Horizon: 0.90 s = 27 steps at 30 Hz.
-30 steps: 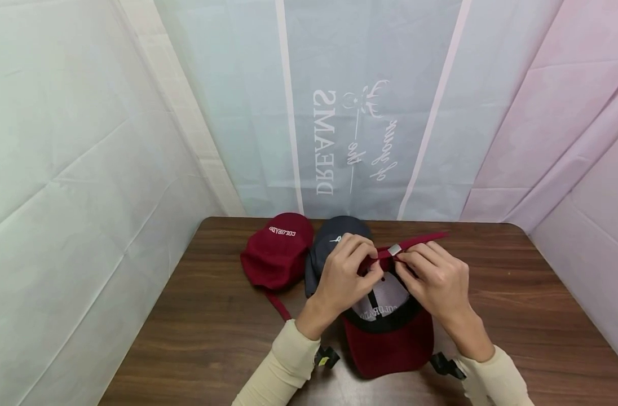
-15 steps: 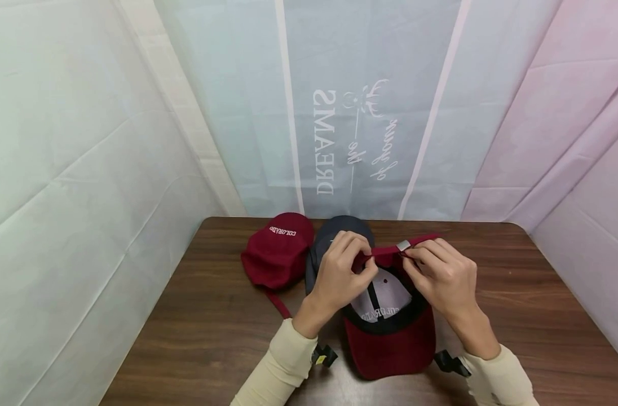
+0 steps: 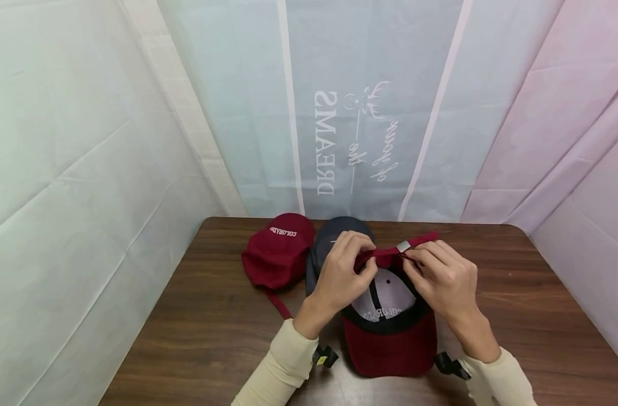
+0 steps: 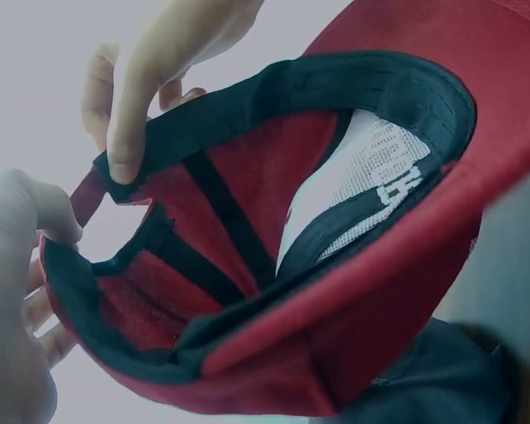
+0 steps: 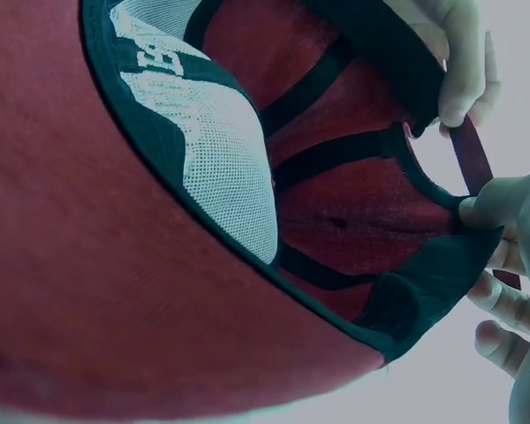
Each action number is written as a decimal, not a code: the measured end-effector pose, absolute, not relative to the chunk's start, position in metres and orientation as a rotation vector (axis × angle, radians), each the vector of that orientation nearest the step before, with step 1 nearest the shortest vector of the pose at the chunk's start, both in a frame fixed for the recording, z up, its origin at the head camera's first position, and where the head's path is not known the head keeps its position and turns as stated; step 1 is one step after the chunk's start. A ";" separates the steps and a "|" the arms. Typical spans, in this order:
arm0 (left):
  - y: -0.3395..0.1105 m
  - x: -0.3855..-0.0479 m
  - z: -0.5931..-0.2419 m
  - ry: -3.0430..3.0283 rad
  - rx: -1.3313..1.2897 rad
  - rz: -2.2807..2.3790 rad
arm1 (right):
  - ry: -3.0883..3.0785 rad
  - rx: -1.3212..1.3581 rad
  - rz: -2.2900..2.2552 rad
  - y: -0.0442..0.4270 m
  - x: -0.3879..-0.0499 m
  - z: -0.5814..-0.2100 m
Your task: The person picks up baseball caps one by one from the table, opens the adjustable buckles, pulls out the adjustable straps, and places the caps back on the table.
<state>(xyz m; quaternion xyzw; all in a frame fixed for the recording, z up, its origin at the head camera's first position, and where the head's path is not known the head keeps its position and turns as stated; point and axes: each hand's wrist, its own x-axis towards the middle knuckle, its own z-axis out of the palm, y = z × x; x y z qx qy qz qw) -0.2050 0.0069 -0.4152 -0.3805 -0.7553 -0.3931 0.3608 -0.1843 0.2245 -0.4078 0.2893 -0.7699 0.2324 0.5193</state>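
Note:
A dark red baseball cap is held with its inside facing up and its brim toward the person. At the back opening, my left hand pinches one side of the band between thumb and fingers. My right hand pinches the other side, beside the silver buckle. The red strap bridges the opening, its free end sticking out past the buckle to the right. From the right wrist, the strap shows between both thumbs. White mesh lining with reversed lettering lines the cap's front.
Another red cap marked COLORADO rests at the table's far left, its strap trailing toward the person. Between the two red caps is a dark blue cap, partly hidden by my left hand. Fabric curtains hang behind the wooden table.
The buckle and my right hand have shifted slightly right, away from my left hand. The strap's free end beyond the buckle looks shorter. Over the last half second, little has moved.

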 end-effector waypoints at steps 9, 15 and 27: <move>0.014 -0.201 -0.409 -1.973 -0.993 -0.925 | -1.807 0.727 0.559 0.218 -0.180 -0.403; 0.017 -0.199 -0.407 -1.961 -1.022 -0.874 | -1.800 0.767 0.554 0.214 -0.178 -0.402; 0.016 -0.200 -0.403 -1.911 -1.081 -0.920 | -1.794 0.763 0.536 0.211 -0.179 -0.402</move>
